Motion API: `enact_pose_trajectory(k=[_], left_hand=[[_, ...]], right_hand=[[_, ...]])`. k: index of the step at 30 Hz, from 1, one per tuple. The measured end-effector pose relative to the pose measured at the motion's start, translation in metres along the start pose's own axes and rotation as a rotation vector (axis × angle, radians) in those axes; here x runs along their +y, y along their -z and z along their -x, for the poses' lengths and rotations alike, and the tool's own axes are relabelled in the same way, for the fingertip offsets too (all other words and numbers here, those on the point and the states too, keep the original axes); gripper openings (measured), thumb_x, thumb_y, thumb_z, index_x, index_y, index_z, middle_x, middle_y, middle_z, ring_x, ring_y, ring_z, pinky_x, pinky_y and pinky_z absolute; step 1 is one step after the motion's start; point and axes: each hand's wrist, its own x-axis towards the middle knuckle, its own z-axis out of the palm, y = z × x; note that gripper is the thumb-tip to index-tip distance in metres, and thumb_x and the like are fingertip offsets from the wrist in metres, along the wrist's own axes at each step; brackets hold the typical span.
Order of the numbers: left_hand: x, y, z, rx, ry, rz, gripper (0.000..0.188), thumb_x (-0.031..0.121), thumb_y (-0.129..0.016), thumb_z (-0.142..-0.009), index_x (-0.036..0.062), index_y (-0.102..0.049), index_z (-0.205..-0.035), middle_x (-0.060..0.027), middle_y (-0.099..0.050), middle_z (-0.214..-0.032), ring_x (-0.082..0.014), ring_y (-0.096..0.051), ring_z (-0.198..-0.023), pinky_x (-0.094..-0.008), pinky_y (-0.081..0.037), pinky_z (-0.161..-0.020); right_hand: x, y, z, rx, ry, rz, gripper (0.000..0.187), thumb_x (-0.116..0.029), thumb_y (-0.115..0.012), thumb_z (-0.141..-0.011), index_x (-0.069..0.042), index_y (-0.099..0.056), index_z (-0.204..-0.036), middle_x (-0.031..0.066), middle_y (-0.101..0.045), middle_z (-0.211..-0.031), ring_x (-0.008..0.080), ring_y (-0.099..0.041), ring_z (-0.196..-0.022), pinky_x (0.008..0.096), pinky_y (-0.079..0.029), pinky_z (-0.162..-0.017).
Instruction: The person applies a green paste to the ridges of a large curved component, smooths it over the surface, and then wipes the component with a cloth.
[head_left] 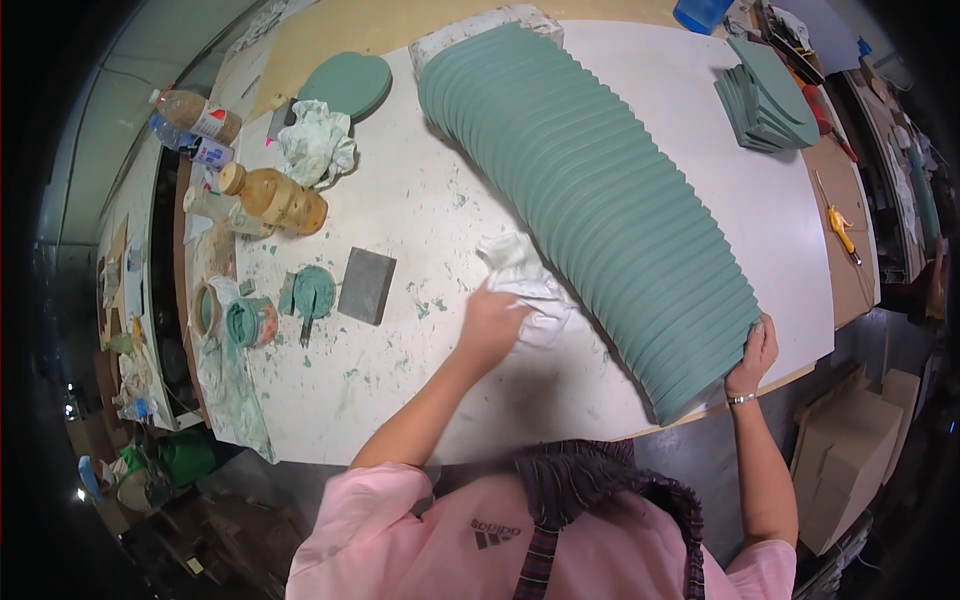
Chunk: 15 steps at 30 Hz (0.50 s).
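Note:
A long, ribbed green piece (590,190), like a row of stacked slabs, lies slantwise across the white table. My left hand (492,325) grips a crumpled white cloth (525,275) just left of the ribbed piece, fingers closed round it. Against the near right end of that piece rests my right hand (755,358), its fingers curled over the edge and the thumb side partly hidden. Left of the cloth lies a dark grey rectangular block (367,286). Beside the block are a round lid with green paste (314,290) and a small tub of green paste (250,322).
Bottles, among them a yellowish one (275,198), stand along the left, near crumpled paper (316,143) and green discs (345,85). Thin green slabs (765,100) lie at the far right, with a yellow-handled tool (843,235) nearby. Cardboard boxes (850,450) stand below the table's right edge.

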Motion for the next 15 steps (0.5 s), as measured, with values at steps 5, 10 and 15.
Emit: enact_pose_trajectory(k=[5,10,15], left_hand=[[0.058,0.059,-0.067,0.553,-0.325,0.22,0.021,-0.004,-0.063,-0.077,-0.003,-0.066,-0.097,-0.0111,-0.064,-0.098,-0.0201,-0.061,-0.094,-0.0283,-0.046,-0.085],[0.109,0.092,-0.156,0.494,-0.616,0.108,0.027,0.009,-0.064,-0.082,0.0003,-0.065,-0.107,-0.0132,-0.062,-0.109,-0.0238,-0.058,-0.103,-0.0312,-0.044,-0.089],[0.08,0.068,-0.202,0.395,-0.711,-0.608,0.036,0.022,-0.065,-0.083,0.0086,-0.063,-0.117,-0.0112,-0.059,-0.125,-0.0306,-0.053,-0.111,-0.0388,-0.04,-0.099]], right_hand=[[-0.003,0.003,0.002,0.006,0.028,0.006,0.026,-0.02,-0.043,-0.095,0.004,-0.054,-0.092,-0.0031,-0.041,-0.071,0.0063,-0.033,-0.066,0.0239,-0.027,-0.058],[-0.001,0.0,0.002,-0.015,0.002,0.023,0.028,-0.022,-0.042,-0.095,0.004,-0.052,-0.09,-0.0018,-0.041,-0.071,0.0077,-0.033,-0.067,0.0247,-0.029,-0.059],[-0.002,0.002,-0.002,-0.028,0.004,-0.002,0.029,-0.023,-0.044,-0.094,0.004,-0.055,-0.092,-0.0023,-0.043,-0.07,0.007,-0.034,-0.066,0.025,-0.028,-0.057]])
